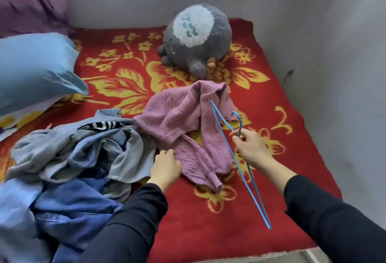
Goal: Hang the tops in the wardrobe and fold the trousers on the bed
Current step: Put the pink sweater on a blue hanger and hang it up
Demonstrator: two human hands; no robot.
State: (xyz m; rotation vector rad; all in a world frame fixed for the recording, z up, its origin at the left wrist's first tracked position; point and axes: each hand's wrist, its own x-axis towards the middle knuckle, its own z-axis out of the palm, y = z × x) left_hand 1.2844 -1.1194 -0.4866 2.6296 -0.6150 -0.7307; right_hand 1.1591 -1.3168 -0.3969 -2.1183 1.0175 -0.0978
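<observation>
A crumpled pink top [183,124] lies in the middle of the bed [271,210], on its red blanket with yellow flowers. My left hand [166,168] pinches the top's lower edge. My right hand [251,147] holds a thin blue wire hanger [240,162] at the neck below its hook, just right of the top; the hanger's far tip lies over the pink cloth. To the left of the top sits a heap of blue and grey clothes [79,158].
A grey plush toy [196,39] sits at the back of the bed. A light blue pillow [35,70] lies at the left, with pink cloth [31,1] behind it. Grey walls close the back and right side. The bed's front edge runs at the bottom right.
</observation>
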